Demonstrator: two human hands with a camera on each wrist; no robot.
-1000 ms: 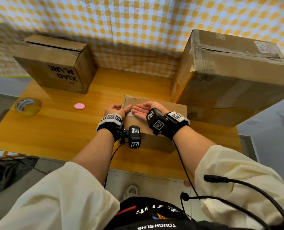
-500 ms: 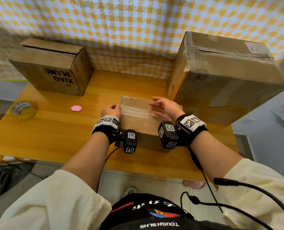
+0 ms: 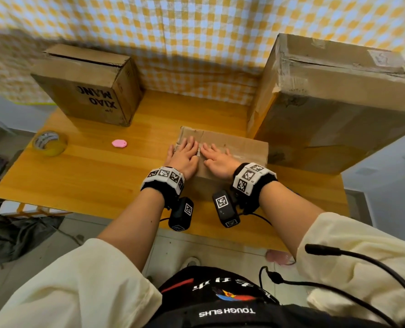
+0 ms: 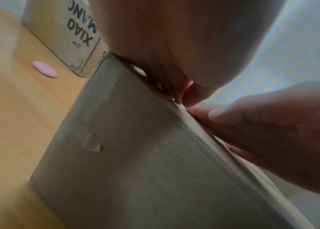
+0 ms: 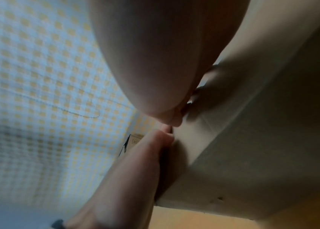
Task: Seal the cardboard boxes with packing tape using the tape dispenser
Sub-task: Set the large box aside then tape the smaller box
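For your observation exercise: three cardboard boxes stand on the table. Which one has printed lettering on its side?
The box at the far left, reading XIAO MANG upside down. The large box and the small box under both hands show none.

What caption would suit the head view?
Both hands, left and right, press flat on a small cardboard box on a wooden table.
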